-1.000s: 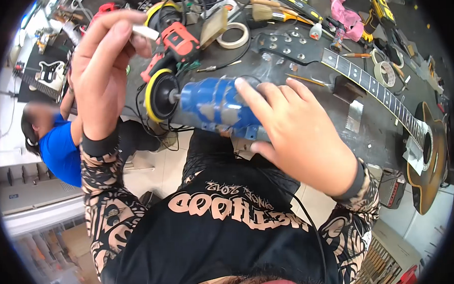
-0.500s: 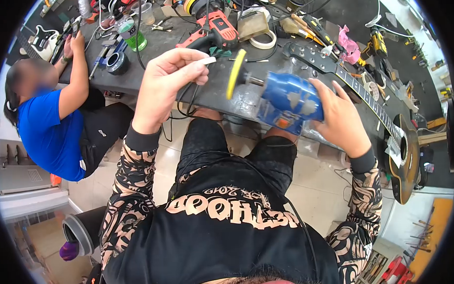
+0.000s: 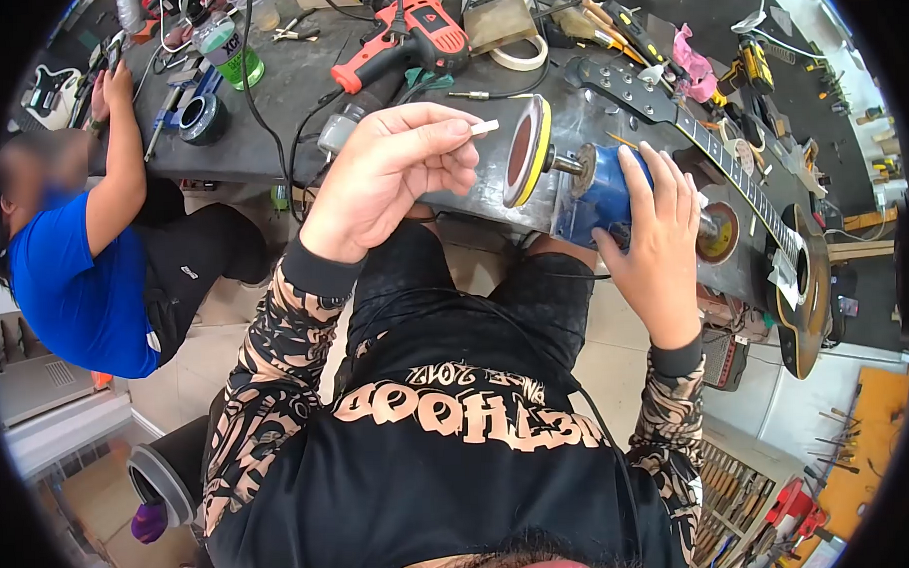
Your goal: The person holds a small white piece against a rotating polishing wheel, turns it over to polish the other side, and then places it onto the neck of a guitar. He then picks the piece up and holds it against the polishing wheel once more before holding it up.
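Note:
Between the thumb and fingertips of my left hand (image 3: 401, 176) is a small white strip (image 3: 484, 128). Just right of it stands a sanding disc (image 3: 526, 156), brown on its face with a yellow rim, on the shaft of a blue bench grinder (image 3: 604, 194). My right hand (image 3: 658, 227) wraps over the grinder's body, fingers on top and thumb on the near side, hiding part of it. A second disc (image 3: 717, 233) shows at the grinder's right end. The strip and the disc look slightly apart.
A red power tool (image 3: 416, 40) lies behind my left hand. A guitar (image 3: 799, 262) lies along the bench's right side. A masking tape roll (image 3: 520, 53) and a green liquid bottle (image 3: 228, 52) stand further back. Another person (image 3: 83, 247) sits at left, and cables cross the bench (image 3: 298, 89).
The grinder has turned, so the disc's brown face and the second disc now show. My left hand has moved right with the white strip. My right hand has shifted over the grinder's body.

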The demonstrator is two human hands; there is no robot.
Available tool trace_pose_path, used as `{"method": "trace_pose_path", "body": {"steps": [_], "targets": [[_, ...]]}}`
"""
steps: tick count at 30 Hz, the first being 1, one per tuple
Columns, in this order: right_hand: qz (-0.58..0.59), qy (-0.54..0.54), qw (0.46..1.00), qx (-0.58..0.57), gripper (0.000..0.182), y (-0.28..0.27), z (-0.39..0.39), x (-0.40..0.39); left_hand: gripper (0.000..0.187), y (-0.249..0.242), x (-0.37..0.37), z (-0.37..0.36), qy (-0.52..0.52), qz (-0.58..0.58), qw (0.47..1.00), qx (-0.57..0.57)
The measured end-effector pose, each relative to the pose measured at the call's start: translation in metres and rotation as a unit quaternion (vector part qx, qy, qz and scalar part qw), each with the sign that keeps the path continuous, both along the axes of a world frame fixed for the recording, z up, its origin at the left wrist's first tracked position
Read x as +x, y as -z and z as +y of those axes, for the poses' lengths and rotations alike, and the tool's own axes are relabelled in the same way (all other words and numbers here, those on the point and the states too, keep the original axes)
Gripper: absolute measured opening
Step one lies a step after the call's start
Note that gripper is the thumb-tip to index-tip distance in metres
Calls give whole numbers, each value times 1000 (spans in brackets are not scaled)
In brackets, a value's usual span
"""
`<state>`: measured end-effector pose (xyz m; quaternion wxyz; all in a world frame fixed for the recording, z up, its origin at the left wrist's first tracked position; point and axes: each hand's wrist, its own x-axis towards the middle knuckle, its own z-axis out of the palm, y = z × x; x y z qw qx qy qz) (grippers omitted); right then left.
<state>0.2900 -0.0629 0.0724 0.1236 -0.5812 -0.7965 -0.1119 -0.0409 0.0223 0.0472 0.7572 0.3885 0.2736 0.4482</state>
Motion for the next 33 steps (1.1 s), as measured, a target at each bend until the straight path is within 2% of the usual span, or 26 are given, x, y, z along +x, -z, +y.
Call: {"method": "trace_pose_path", "body": {"steps": [5,9,11,12,14,16,18,21,24,29,31,33], "targets": [[42,-31,997,-50,109,-11,-2,11,30,-6,3,-16,2,-9,1000,-22],[40,-24,998,-43,109,-6,-2,9,33,-11,10,-25,9,-21,1000,-16],[80,-27,996,-1,87,-8,-4,2,33,-18,14,-33,12,-8,1000,-17],[81,-26,996,-1,87,-9,-4,-1,32,-20,15,-36,15,5,1000,-17],[212,-69,974,33,57,-11,-6,-11,31,-22,21,-44,10,9,1000,-13],[315,-99,943,38,26,-19,-10,-34,31,-28,26,-52,8,61,998,21],[374,-107,921,-24,22,-27,-16,-52,29,-28,30,-62,26,66,997,38],[397,-136,907,-26,16,-21,-14,-64,21,-28,34,-72,22,125,984,128],[401,-154,903,-20,14,-15,-12,-61,19,-29,35,-79,8,149,977,153],[340,-199,918,47,17,-9,-15,-56,19,-24,36,-78,29,128,982,137],[270,-216,933,97,25,-1,-18,-49,18,-24,36,-73,102,88,991,29],[212,-236,941,122,31,5,-22,-42,18,-19,33,-69,135,76,988,4]]}}
